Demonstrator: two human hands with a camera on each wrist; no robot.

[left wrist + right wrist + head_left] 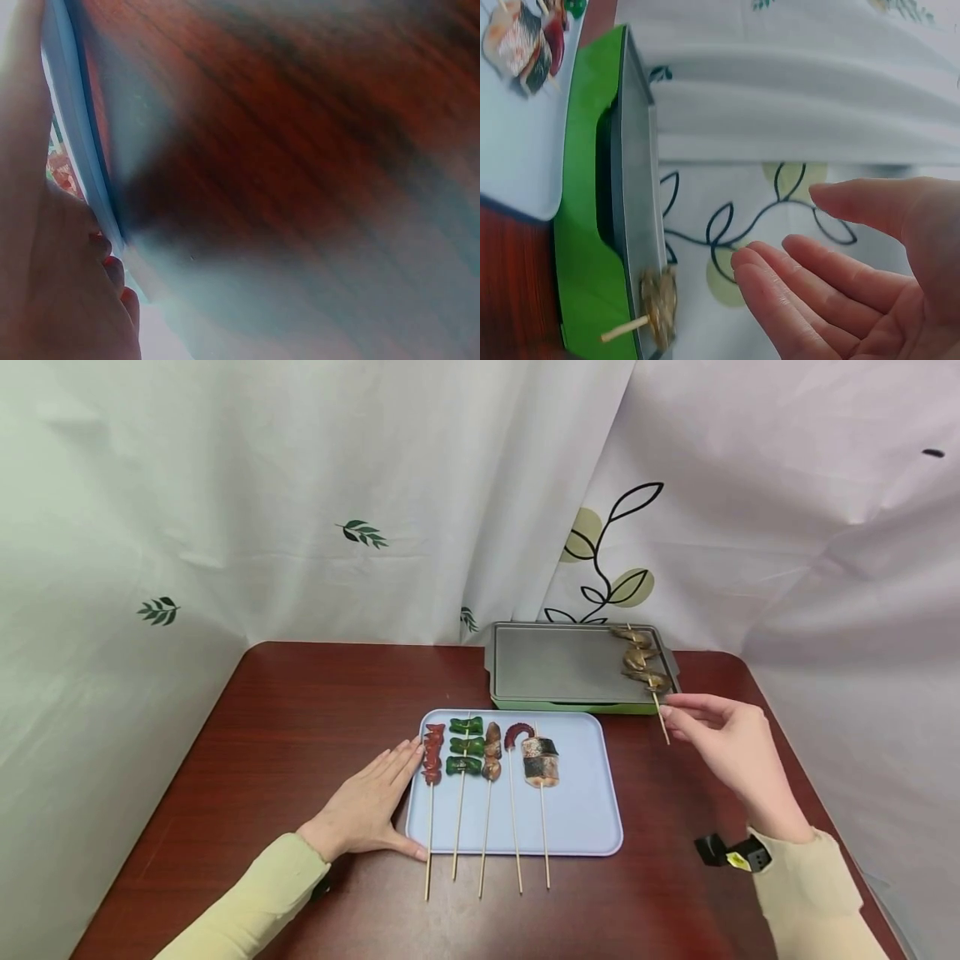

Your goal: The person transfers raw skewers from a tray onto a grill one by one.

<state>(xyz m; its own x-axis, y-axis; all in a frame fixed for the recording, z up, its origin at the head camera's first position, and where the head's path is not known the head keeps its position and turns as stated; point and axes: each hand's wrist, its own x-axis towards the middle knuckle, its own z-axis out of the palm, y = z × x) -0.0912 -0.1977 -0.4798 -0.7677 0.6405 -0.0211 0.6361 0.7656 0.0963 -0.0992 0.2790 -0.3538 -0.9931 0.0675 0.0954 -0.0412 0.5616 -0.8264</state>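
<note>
A skewer of brown lumpy pieces (637, 660) lies along the right side of the grey-topped griddle (555, 660), its bare stick jutting over the green front. Beside that stick is my right hand (731, 752); the right wrist view shows its thumb and fingers (780, 304) apart with nothing between them. My left hand (367, 802) rests against the left edge of the light-blue tray (588, 818), fingers straight and thumb spread. On the tray lie skewers of red pieces (432, 756), green peppers (467, 746), brown pieces (492, 752), a curled tentacle (517, 733) and dark-and-pale chunks (541, 764).
The reddish-brown table (322, 710) carries both tray and griddle, the griddle behind the tray toward the right. A pale curtain (420, 468) with leaf prints stands behind and at both sides. The tray skewers' sticks reach past its near edge.
</note>
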